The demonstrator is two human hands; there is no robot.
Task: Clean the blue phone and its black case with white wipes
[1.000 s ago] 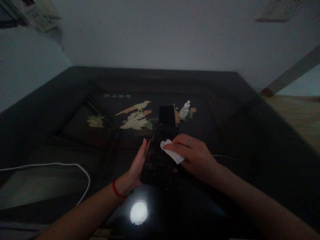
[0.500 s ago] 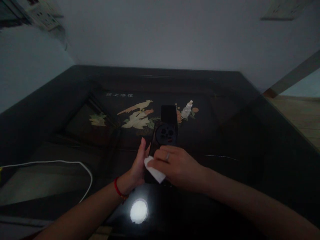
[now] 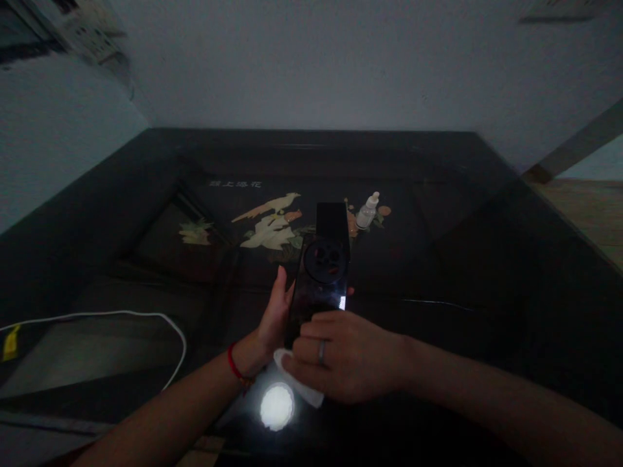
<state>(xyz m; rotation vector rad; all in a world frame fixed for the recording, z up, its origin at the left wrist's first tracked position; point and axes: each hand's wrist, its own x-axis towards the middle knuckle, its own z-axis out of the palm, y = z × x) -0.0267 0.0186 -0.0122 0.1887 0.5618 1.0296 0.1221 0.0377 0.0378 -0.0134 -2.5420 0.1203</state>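
Note:
A dark smartphone [image 3: 318, 295] is tilted back side up over the table, its round camera bump [image 3: 325, 259] at the far end. My left hand [image 3: 276, 318] grips it from beneath, thumb along the left edge and a fingertip showing at the right edge. Over the phone's near end lies my right hand [image 3: 341, 357], wearing a ring, its fingers closed on a white tissue [image 3: 304, 383]. The right fingers cover the lower part of the phone. Just beyond the camera bump a black rectangular object [image 3: 332, 219] rests on the table.
A clear dropper bottle [image 3: 367, 211] with a white top stands on the dark glossy table [image 3: 418, 259], which has an inlaid bird picture. On the left runs a white cable [image 3: 121, 313] with a yellow tag [image 3: 10, 342]. Walls border the table's back and left.
My right hand and the tissue have slid toward me, down to the phone's near end, uncovering more of its back. A bright reflection now shows there. My left hand keeps its hold.

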